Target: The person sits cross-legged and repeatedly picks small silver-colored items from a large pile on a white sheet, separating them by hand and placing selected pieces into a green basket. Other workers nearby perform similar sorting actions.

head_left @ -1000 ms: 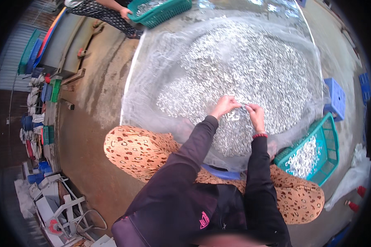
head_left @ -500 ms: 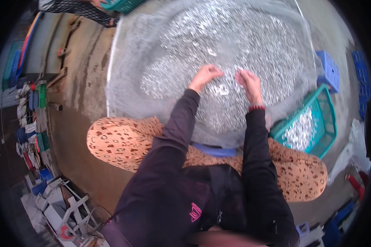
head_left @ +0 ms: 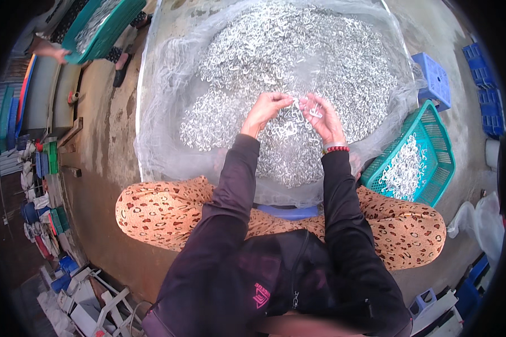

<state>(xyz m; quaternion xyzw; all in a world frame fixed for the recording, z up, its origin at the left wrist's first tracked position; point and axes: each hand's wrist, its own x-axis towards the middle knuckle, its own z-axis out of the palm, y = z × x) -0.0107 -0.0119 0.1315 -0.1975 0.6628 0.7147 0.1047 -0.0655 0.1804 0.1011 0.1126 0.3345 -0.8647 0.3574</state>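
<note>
A wide heap of small, curled, silvery-white pieces that look like little fish (head_left: 343,67) lies on a pale mesh net (head_left: 168,112) before me. Over the near middle of the heap, my left hand (head_left: 262,114) has thumb and forefinger pinched on a small white piece (head_left: 296,103). Close beside it my right hand (head_left: 326,121), a red beaded bracelet at its wrist, is half curled, palm turned inward. Several white pieces (head_left: 316,112) rest in its fingers. By my right knee, a green plastic basket (head_left: 441,149) holds a smaller pile of the same pieces.
At the upper left another person's hand (head_left: 55,51) holds a filled green basket (head_left: 104,31). A blue crate (head_left: 433,81) stands past my basket, stacked blue crates (head_left: 489,106) farther right. Assorted gear (head_left: 95,300) lines the left side. White rails edge the net.
My hands have come closer together, and the right palm now shows white pieces. The other person's basket has come further into view at the upper left. The whole view has shifted slightly.
</note>
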